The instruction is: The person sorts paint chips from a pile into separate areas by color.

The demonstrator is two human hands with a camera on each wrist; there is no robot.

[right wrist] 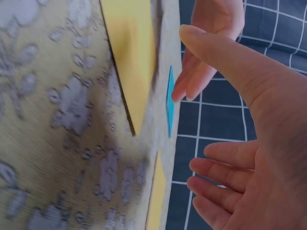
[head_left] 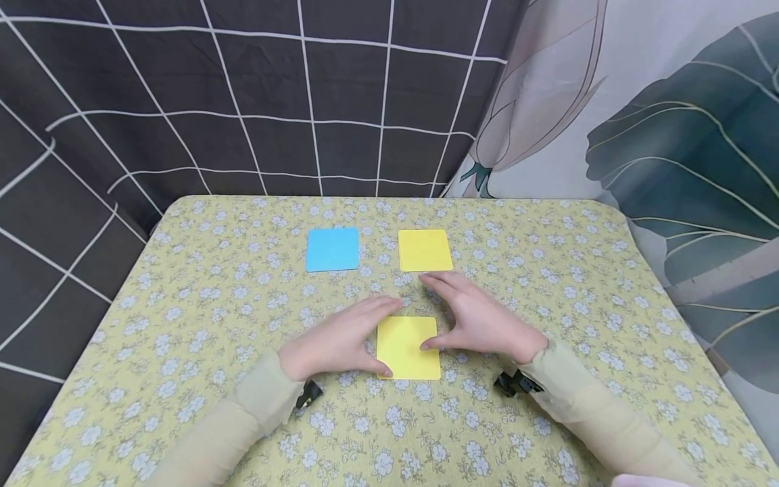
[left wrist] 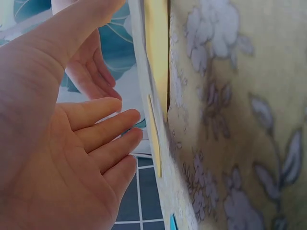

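Observation:
A square yellow card lies flat on the flowered cloth between the two hands in the head view. At its left edge is my left hand, thumb over the lower left corner, palm facing inward. My right hand is on the other side, its thumb over the card's right part. The left wrist view shows that hand with loosely extended fingers and nothing in them. Likewise the fingers of the right hand are spread and hold nothing in the right wrist view. Both hands appear slightly above the cloth.
Farther back lie a blue square card and a second yellow square card, side by side with a gap. A yellow flowered cloth covers the table. Behind it hang a dark grid curtain and a leaf-patterned curtain.

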